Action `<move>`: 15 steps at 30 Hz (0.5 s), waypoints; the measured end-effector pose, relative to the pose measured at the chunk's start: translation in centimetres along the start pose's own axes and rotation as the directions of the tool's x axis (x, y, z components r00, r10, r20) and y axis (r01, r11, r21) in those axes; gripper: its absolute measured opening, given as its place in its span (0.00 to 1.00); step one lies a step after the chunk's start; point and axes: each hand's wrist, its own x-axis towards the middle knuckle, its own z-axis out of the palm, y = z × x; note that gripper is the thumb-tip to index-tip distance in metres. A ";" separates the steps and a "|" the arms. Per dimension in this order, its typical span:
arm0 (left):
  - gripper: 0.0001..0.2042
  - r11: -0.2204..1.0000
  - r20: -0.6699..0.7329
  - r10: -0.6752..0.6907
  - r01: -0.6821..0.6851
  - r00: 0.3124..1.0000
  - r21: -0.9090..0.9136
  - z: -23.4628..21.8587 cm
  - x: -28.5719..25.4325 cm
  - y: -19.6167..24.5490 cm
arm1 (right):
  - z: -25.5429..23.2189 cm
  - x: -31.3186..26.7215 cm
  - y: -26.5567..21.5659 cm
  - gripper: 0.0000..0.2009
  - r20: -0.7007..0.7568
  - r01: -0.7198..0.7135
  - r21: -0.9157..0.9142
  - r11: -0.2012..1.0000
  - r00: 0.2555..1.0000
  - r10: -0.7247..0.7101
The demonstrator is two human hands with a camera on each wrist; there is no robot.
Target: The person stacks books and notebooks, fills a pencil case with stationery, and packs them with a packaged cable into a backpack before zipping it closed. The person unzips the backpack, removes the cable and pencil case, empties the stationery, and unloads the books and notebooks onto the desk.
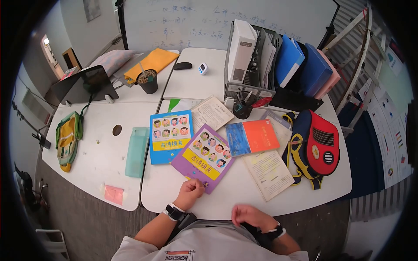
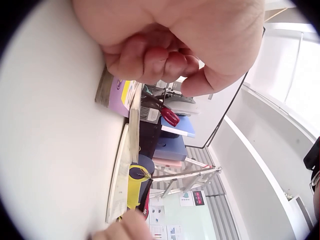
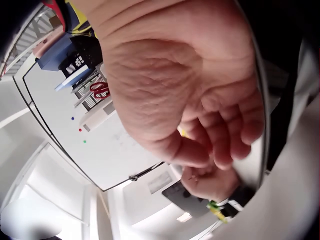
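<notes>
At the near edge of the white counter (image 1: 244, 191), the person's left hand (image 1: 190, 192) rests on the bottom corner of a purple picture book (image 1: 203, 157), fingers curled down onto the cover; the left wrist view shows the curled fingers (image 2: 165, 62) just above the book's edge, so the grip looks to be pinching that corner. The purple book lies tilted on the counter, overlapping a blue picture book (image 1: 169, 137) of the same series to its left. The right hand (image 1: 249, 215) hovers at the counter's front rim, well apart from the books, fingers loosely curled and holding nothing; its grip is released.

Just right of the purple book lie an orange-and-blue book (image 1: 252, 137) and a printed sheet (image 1: 268, 172). A red and yellow backpack (image 1: 316, 148) stands at the right end of the counter. Behind them sits a grey file rack (image 1: 249, 65) with blue folders (image 1: 289, 61) beside it. On the left counter lie a pale green case (image 1: 137, 151), a pink sticky note (image 1: 114, 194) and a green pouch (image 1: 68, 138).
</notes>
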 end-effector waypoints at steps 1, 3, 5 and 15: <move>0.12 1.000 0.004 -0.003 0.003 1.000 -0.003 -0.1 0.0 0.1 | 0.0 -1.6 0.7 0.06 0.076 -0.098 -0.126 0.987 0.991 0.108; 0.12 0.999 -0.009 -0.041 0.041 0.999 -0.020 -0.2 0.0 0.1 | -0.2 -4.3 2.4 0.08 0.231 -0.298 -0.287 0.910 0.901 0.368; 0.11 0.998 0.010 -0.053 0.053 0.999 -0.038 -0.4 0.0 0.0 | -1.2 -6.5 5.9 0.09 0.097 -0.435 -0.418 0.798 0.852 0.515; 0.11 0.995 0.090 -0.092 0.089 0.992 0.046 -0.9 0.1 -0.1 | 3.8 -14.3 19.4 0.33 -0.567 -0.779 -0.287 0.557 0.607 0.556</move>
